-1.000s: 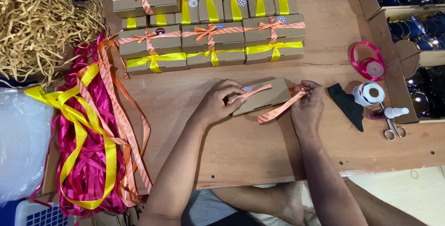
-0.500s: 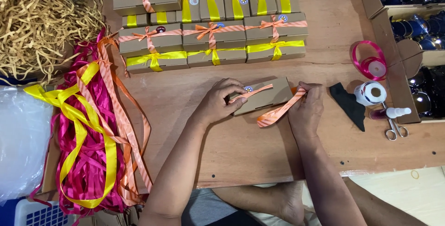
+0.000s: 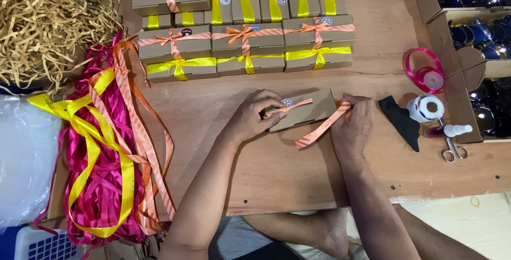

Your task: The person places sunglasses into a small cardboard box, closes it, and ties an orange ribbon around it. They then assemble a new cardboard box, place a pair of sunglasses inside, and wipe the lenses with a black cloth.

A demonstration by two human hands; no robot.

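Note:
A flat brown cardboard box lies on the wooden table in front of me. An orange striped ribbon runs across and around it. My left hand presses on the box's left end and pinches one ribbon end. At the box's right end, my right hand grips the other ribbon end, which trails down toward me.
Rows of finished ribbon-tied boxes stand at the back. Loose pink, yellow and orange ribbons pile at the left, with paper shred behind. Right: a pink ribbon roll, a tape roll, scissors, open cartons.
The loose ribbon end by my right hand has swung lower and farther toward me. Both hands stay on the box.

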